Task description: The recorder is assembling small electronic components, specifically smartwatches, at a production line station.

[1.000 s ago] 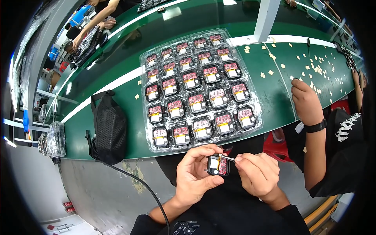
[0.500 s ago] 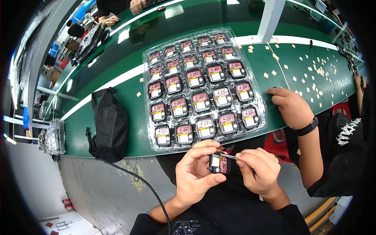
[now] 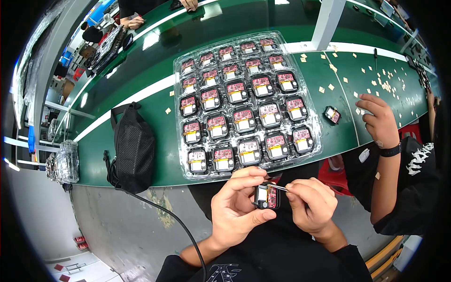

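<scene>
Low in front of me, my left hand (image 3: 232,204) grips a small square electronic device (image 3: 273,199) by its sides. Its black case lies open, with a red circuit board and a white block showing. My right hand (image 3: 314,204) pinches metal tweezers (image 3: 279,187), whose tips reach the device's upper part; what they touch is too small to make out. Just beyond my hands, a clear plastic tray (image 3: 316,146) on the green bench holds rows of similar open devices.
A black mesh bag (image 3: 135,152) with a dark cable lies left of the tray. At right, a co-worker's hand (image 3: 381,121) hovers near a single device (image 3: 332,114) on the bench (image 3: 340,134). Small tan squares (image 3: 386,86) are scattered beyond. A grey post (image 3: 327,23) stands behind the tray.
The co-worker's hand has moved right, away from the tray, and a single device now shows on the bench there. My hands keep nearly the same pose on the device and tweezers.
</scene>
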{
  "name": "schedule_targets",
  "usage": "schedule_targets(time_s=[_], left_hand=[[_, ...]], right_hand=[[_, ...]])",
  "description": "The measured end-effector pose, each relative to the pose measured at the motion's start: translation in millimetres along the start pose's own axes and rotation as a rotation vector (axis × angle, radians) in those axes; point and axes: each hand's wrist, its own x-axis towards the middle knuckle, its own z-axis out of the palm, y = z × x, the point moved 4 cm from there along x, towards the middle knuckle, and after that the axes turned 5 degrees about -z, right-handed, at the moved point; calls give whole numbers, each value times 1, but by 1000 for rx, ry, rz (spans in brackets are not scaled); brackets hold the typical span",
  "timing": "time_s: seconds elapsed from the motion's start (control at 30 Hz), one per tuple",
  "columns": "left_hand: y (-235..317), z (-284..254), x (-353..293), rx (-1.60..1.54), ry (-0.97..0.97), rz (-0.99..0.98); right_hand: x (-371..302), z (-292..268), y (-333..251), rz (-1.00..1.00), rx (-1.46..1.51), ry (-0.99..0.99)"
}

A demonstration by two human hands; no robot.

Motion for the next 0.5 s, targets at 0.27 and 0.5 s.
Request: schedule_targets(time_s=[0.27,0.5], left_hand=[[7,2,3,104,33,-29],[7,4,2,107,47,-44]], right_hand=[[-1,0,-7,-106,-200,-28],[-4,3,-5,-139,-197,9]])
